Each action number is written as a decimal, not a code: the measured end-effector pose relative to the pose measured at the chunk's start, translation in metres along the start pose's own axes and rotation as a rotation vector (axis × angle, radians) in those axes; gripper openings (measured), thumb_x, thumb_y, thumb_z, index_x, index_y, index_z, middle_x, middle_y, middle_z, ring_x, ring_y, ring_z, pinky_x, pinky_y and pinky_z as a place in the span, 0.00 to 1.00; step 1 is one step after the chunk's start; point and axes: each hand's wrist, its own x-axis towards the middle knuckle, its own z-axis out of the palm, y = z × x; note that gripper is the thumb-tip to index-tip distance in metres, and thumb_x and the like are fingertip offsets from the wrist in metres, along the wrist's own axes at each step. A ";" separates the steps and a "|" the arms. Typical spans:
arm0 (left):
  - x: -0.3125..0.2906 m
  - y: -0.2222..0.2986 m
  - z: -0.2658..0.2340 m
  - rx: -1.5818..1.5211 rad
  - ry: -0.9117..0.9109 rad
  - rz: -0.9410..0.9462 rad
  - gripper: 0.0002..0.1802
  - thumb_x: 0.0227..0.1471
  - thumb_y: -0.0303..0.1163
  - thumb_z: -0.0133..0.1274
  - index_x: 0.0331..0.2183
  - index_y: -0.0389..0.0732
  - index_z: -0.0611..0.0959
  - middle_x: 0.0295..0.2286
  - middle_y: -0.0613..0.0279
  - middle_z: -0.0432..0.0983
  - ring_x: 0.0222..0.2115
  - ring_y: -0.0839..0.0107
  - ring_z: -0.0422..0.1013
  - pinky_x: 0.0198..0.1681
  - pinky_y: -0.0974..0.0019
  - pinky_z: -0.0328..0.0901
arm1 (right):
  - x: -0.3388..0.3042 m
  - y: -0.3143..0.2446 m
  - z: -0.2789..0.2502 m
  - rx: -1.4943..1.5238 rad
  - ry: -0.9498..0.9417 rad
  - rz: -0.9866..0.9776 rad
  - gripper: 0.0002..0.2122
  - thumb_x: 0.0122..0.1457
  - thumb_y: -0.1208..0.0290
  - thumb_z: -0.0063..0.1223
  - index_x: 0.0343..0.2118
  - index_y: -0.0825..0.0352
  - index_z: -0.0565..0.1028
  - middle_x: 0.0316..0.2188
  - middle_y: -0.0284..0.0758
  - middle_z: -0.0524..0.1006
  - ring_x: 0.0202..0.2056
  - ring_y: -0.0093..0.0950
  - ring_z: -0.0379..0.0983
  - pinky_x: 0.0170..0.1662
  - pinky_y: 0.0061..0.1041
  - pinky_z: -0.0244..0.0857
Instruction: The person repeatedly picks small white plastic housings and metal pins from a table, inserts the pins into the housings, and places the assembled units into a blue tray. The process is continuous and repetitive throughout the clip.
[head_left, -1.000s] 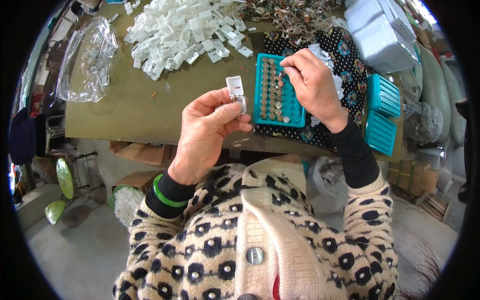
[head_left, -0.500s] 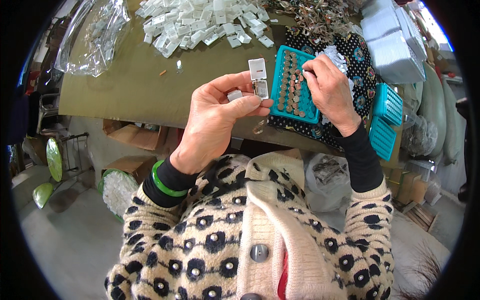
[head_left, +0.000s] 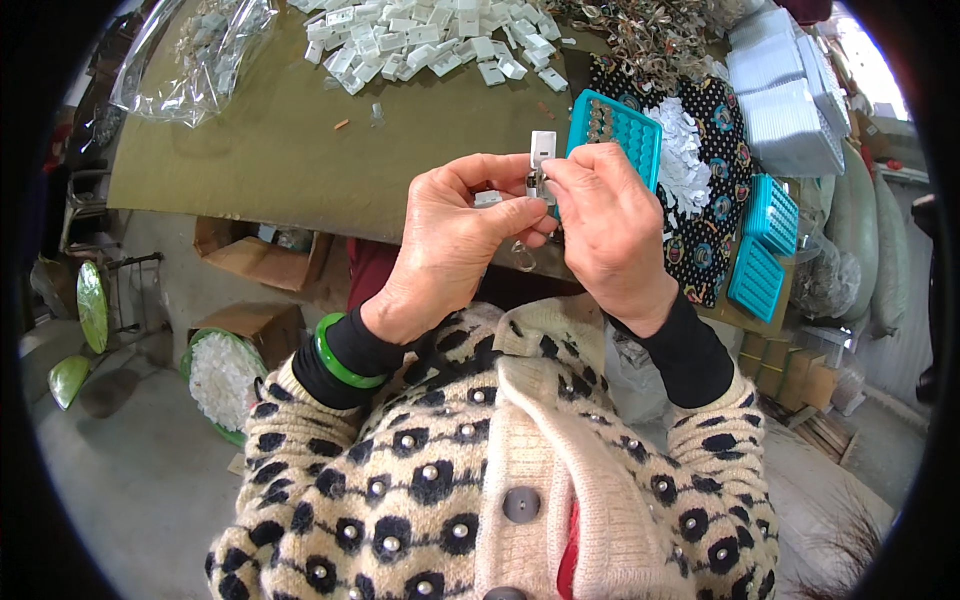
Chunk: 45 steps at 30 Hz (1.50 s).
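Observation:
My left hand grips a small white hinged plastic case upright, its lid swung up. A second white case is tucked against the fingers of the same hand. My right hand is closed, thumb and fingertips pressed at the lower half of the held case; whatever they pinch there is hidden. Just behind the right hand lies a teal tray with rows of round pockets, some holding small round coin-like metal pieces. A clear looped bit hangs by the table edge below my hands.
A heap of white cases lies at the table's far side, beside a clear plastic bag. Small white pieces and tangled metal parts cover a patterned cloth. White stacked trays and teal trays stand at right.
My right hand has left the teal tray and come left to the case in my left hand. The view has shifted slightly.

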 end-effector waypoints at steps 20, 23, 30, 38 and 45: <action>0.000 -0.003 -0.005 -0.005 -0.015 -0.015 0.16 0.48 0.14 0.58 0.42 0.30 0.80 0.31 0.61 0.74 0.29 0.68 0.78 0.31 0.69 0.75 | 0.001 -0.007 -0.003 0.066 -0.028 0.145 0.08 0.51 0.87 0.57 0.34 0.69 0.76 0.32 0.38 0.75 0.30 0.31 0.75 0.31 0.26 0.69; 0.000 -0.002 -0.003 0.015 -0.016 -0.033 0.16 0.48 0.14 0.58 0.42 0.30 0.80 0.31 0.61 0.74 0.29 0.67 0.78 0.32 0.69 0.75 | 0.000 -0.005 -0.004 0.062 -0.029 0.153 0.08 0.51 0.87 0.57 0.34 0.69 0.76 0.31 0.38 0.75 0.30 0.30 0.75 0.31 0.25 0.70; 0.002 0.002 -0.003 0.005 -0.021 -0.029 0.16 0.48 0.14 0.58 0.42 0.30 0.80 0.31 0.60 0.74 0.29 0.67 0.78 0.33 0.68 0.75 | -0.002 -0.002 -0.005 0.228 0.028 0.229 0.08 0.50 0.86 0.57 0.33 0.70 0.74 0.30 0.38 0.74 0.31 0.36 0.74 0.33 0.30 0.69; 0.003 -0.001 -0.002 0.069 -0.042 -0.051 0.16 0.49 0.18 0.59 0.43 0.29 0.79 0.32 0.58 0.76 0.30 0.68 0.78 0.32 0.68 0.74 | -0.004 0.005 -0.006 0.222 -0.015 0.136 0.09 0.48 0.86 0.57 0.33 0.70 0.73 0.30 0.38 0.72 0.29 0.36 0.73 0.31 0.30 0.69; 0.006 -0.004 -0.002 0.016 -0.057 -0.091 0.16 0.51 0.21 0.60 0.43 0.29 0.79 0.32 0.56 0.78 0.28 0.70 0.77 0.31 0.69 0.74 | -0.008 0.009 -0.006 0.202 -0.030 0.095 0.09 0.47 0.87 0.55 0.32 0.71 0.72 0.30 0.39 0.72 0.29 0.37 0.72 0.30 0.30 0.68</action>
